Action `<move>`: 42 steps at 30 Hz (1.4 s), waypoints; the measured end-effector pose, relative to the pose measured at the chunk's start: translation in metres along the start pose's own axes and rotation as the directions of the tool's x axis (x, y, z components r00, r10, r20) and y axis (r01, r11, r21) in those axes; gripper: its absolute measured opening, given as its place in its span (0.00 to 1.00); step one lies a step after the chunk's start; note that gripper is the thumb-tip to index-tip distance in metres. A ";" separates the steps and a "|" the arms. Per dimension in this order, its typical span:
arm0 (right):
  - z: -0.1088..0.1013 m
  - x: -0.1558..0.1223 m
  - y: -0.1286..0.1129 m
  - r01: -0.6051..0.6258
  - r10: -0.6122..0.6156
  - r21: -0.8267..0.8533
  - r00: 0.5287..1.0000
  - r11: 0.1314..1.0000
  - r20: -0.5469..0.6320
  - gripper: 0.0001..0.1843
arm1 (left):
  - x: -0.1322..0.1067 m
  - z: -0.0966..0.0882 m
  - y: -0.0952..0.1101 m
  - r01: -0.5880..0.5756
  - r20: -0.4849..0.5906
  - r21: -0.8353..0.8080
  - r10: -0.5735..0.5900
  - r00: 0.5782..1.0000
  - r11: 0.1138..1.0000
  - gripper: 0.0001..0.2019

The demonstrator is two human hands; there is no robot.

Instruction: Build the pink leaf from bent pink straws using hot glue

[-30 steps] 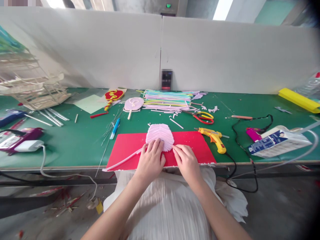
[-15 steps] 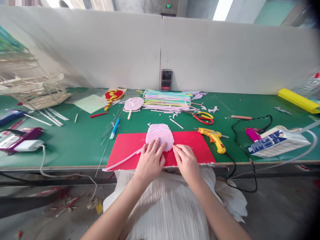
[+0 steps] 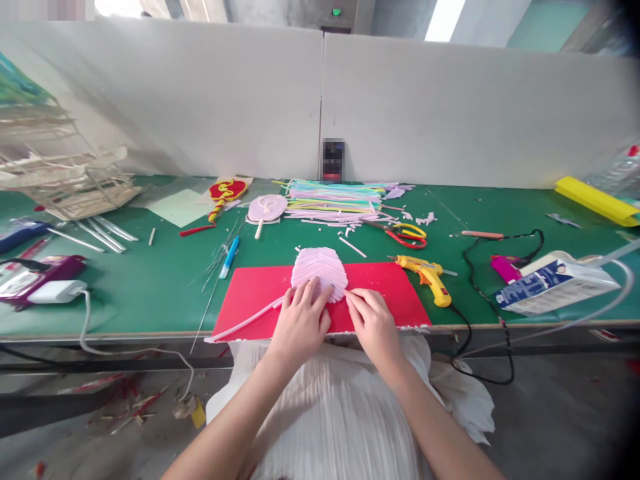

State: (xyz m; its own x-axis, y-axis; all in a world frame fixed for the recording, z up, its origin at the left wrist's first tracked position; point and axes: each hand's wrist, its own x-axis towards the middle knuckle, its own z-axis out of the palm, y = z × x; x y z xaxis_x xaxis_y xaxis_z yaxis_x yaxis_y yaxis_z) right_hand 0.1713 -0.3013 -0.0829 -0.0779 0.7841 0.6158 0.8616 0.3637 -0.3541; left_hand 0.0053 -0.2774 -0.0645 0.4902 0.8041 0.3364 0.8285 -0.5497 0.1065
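A pale pink ribbed piece (image 3: 319, 263), made of fuzzy strips like pipe cleaners laid in a chevron, rests on a red board (image 3: 260, 288) at the table's front edge. My left hand (image 3: 301, 317) lies over its lower part with fingers spread, pressing it flat. From beneath that hand a long pink strip (image 3: 245, 325) runs to the board's lower left corner. My right hand (image 3: 373, 320) is at the piece's lower right edge, thumb and forefinger pinched together. Whatever sits between those fingertips is too small to make out.
Behind the board lie bundled coloured strips (image 3: 335, 200), scissors (image 3: 407, 235) and a pink round fan shape (image 3: 267, 209). A yellow glue gun (image 3: 427, 277) with a black cord is to the right, near a carton (image 3: 555, 287). A blue pen-like tool (image 3: 230, 257) lies left.
Almost nothing differs. Both hands stay in the same places on the pink piece, and the objects around them have not moved.
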 end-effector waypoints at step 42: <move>0.000 0.000 0.001 -0.034 0.034 0.009 0.999 0.999 0.023 0.15 | 0.005 0.001 -0.001 -0.063 0.042 -0.057 0.065 0.997 0.996 0.22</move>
State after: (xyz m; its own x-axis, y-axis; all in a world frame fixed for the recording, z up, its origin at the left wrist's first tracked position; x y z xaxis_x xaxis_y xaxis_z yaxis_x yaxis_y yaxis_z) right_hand 0.1719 -0.3004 -0.0833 -0.0601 0.8072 0.5873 0.8591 0.3414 -0.3813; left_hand 0.0071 -0.2720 -0.0640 0.5539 0.7754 0.3031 0.7794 -0.6110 0.1388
